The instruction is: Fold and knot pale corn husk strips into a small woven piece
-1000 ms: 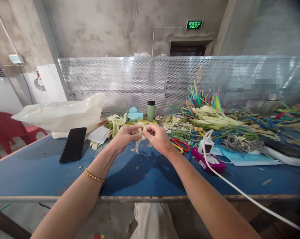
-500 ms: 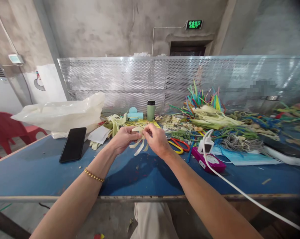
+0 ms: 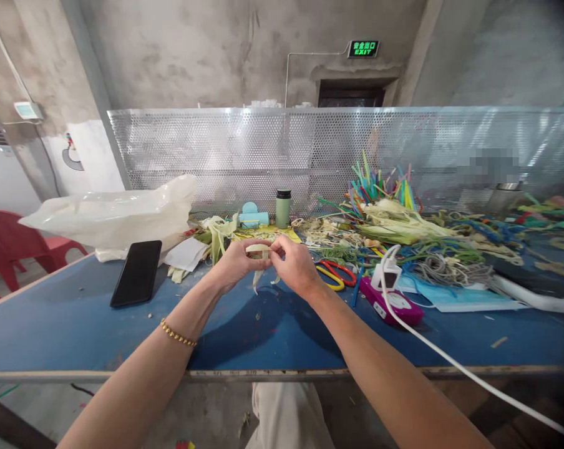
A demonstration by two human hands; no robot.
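Note:
Over the middle of the blue table, both hands meet around pale strips of corn husk (image 3: 257, 279). My left hand (image 3: 239, 263) is closed on one side of the husk, and its wrist wears a gold bead bracelet. The fingertips of my right hand (image 3: 295, 264) pinch the husk from the other side. One strip arches between the hands, while loose ends hang below the fingers. How the strips join is hidden by the fingers.
Red and yellow-handled scissors (image 3: 340, 273) lie right of my hands, near a purple power strip (image 3: 389, 302) with a white cable. A phone (image 3: 136, 273) lies left, beside a plastic bag (image 3: 123, 212). Behind stand a green bottle (image 3: 283, 209) and corn husks (image 3: 398, 221).
The hanging husk ends have swung and now show less below the hands. My left fingers are a little more extended over the husk. Both hands remain in nearly the same place.

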